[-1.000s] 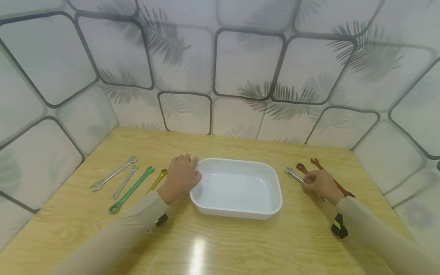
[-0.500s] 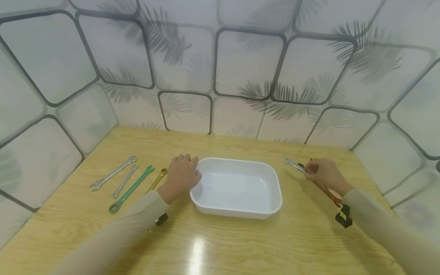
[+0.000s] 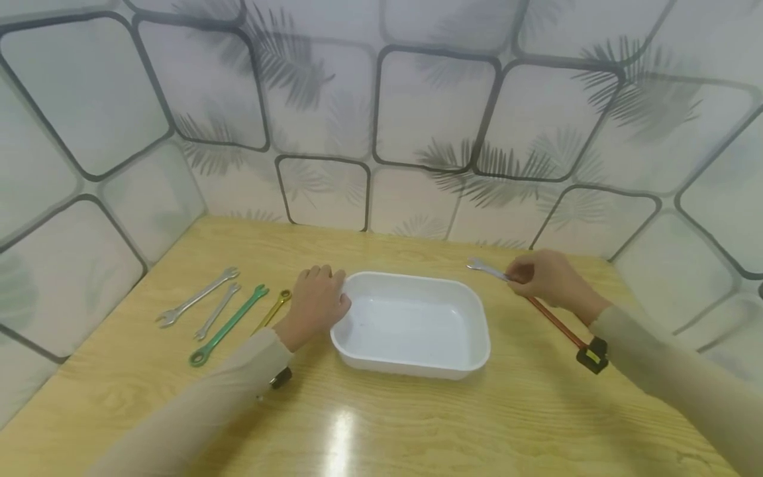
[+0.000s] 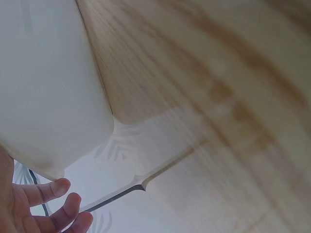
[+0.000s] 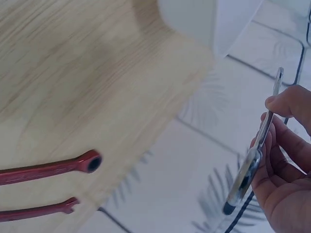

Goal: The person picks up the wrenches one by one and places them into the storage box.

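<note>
A white rectangular tray (image 3: 411, 372) stands on the table, and my left hand (image 3: 316, 301) grips its left rim. Fingers (image 4: 60, 187) curl at the tray's corner in the left wrist view. My right hand (image 3: 550, 278) is to the right of the tray, pinching a silver wrench (image 3: 487, 269) between thumb and fingers. The wrench hangs above the table, its open-ended head pointing left toward the tray. In the right wrist view the held wrench (image 5: 262, 128) appears nearly edge-on. Under the right hand and wrist lies a red wrench (image 3: 557, 321), partly covered.
Left of the tray lie two silver wrenches (image 3: 197, 298), a green wrench (image 3: 229, 326) and a gold wrench (image 3: 274, 310), partly behind the left wrist. Two red wrenches, one with a ring end (image 5: 53, 168), show in the right wrist view. A patterned wall (image 3: 417, 199) borders the table.
My right hand has lifted the silver wrench off the table and moved it up and left, toward the tray's far right side. The left hand and the tray stay put.
</note>
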`<state>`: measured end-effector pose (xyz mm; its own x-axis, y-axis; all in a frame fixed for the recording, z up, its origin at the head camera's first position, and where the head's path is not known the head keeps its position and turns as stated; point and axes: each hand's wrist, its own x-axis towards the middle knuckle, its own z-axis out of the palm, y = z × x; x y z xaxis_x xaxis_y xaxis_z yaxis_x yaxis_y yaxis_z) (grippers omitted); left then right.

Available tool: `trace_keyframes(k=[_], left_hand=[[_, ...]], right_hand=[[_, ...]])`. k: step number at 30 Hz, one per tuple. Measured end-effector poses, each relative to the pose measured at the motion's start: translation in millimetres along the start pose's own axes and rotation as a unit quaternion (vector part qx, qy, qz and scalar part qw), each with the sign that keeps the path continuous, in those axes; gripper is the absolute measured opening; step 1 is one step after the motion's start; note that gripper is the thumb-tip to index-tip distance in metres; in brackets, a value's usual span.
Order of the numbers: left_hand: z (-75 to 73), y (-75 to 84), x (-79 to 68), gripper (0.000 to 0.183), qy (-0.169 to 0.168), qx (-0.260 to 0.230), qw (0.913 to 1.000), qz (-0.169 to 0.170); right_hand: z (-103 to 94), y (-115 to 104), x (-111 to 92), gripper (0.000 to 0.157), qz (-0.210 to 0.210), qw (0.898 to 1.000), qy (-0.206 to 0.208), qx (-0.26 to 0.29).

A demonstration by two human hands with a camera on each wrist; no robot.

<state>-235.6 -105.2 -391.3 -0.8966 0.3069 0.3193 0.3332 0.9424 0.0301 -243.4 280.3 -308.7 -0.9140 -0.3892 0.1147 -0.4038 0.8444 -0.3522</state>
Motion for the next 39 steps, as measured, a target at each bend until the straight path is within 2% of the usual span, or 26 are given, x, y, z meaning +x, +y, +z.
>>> trace_keyframes(k=[12, 20, 30, 39], left_hand=[[-1.0, -0.3, 0.5, 0.031, -0.003, -0.004, 1.0000, 0.000], [-1.2, -1.1, 0.7, 0.032, -0.011, 0.000, 0.9999, -0.005], [-1.1, -1.0, 0.6, 0.032, -0.012, 0.003, 0.9999, 0.002], [-0.3, -1.1, 0.3, 0.031, -0.016, 0.002, 0.9999, 0.000]], right_hand=[[0.8, -54, 22, 0.007, -0.091, 0.996, 0.006, 0.005], [18.9, -73, 37, 0.011, -0.100, 0.994, -0.023, 0.027], [47.1, -97, 57, 0.008, -0.150, 0.986, -0.060, 0.031], [70.9, -108, 71, 0.007, -0.138, 0.984, -0.097, 0.062]])
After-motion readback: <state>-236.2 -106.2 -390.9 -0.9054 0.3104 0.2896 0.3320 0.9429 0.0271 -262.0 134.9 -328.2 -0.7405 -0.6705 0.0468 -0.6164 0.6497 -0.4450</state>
